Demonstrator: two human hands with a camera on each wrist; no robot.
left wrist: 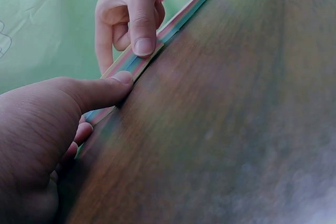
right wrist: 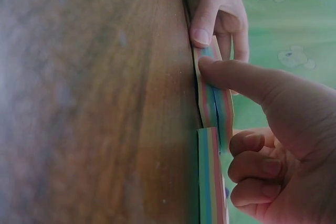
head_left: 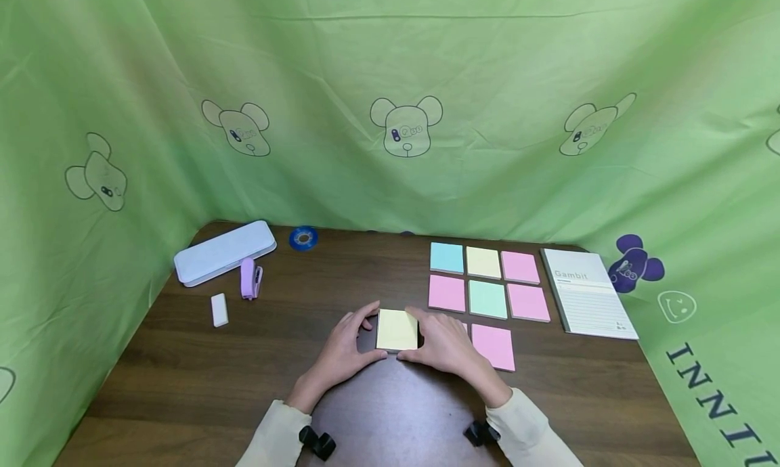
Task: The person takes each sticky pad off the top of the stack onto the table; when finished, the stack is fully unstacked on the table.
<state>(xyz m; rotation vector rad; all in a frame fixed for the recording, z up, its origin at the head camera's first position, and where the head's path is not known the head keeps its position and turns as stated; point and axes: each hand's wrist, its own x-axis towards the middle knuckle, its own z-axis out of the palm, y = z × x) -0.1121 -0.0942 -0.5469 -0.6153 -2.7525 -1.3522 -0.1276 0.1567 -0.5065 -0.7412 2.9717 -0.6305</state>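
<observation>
A sticky-note pad with a pale yellow top lies on the table between both hands. Its edge shows pink, blue and yellow stripes in the right wrist view. The left hand holds its left side, thumb at the near left corner and fingers along the far left. From the other side the right hand holds it, thumb at the near right corner and index finger by the far right corner. Right beside that hand lies a pink sticky-note pad; another pink pad is mostly hidden behind the hand.
Blue, yellow, pink and green sticky-note pads lie in rows at the back right, with a notebook beyond. At left are a pale case, a purple stapler, a white eraser and a blue tape roll. Green curtains surround the table.
</observation>
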